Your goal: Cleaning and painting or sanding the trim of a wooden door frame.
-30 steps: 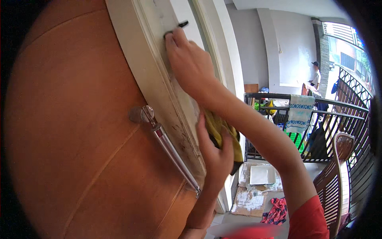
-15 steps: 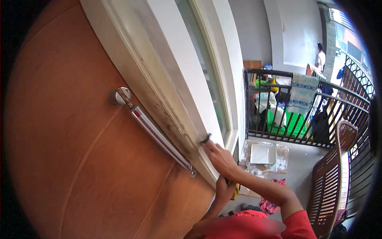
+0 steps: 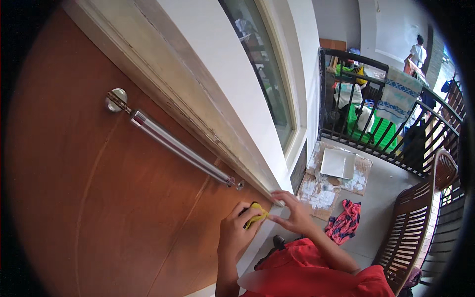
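My left hand (image 3: 235, 228) is closed around a small yellow and black object (image 3: 255, 216), its kind unclear, held close in front of the brown door (image 3: 148, 218). To its right, my right hand (image 3: 296, 214) has its fingers apart. The thumb reaches to the yellow object's edge, and the index finger is by the lower end of the cream door frame (image 3: 198, 116). Just above and left of my hands, a long metal pull handle (image 3: 183, 151) is fixed to the door.
At right stand a black metal railing (image 3: 356, 58) with a patterned towel (image 3: 400, 94) and a brown slatted bench (image 3: 408, 227). A white paint tray (image 3: 338, 164) lies on paint-stained cardboard (image 3: 316, 197), near a red and dark cloth (image 3: 345, 222). Another person (image 3: 418, 52) stands far off.
My right hand has come down the door frame from a small dark thing at its fingertips, no longer seen there. My left hand has moved left and up with the yellow object. The view has shifted.
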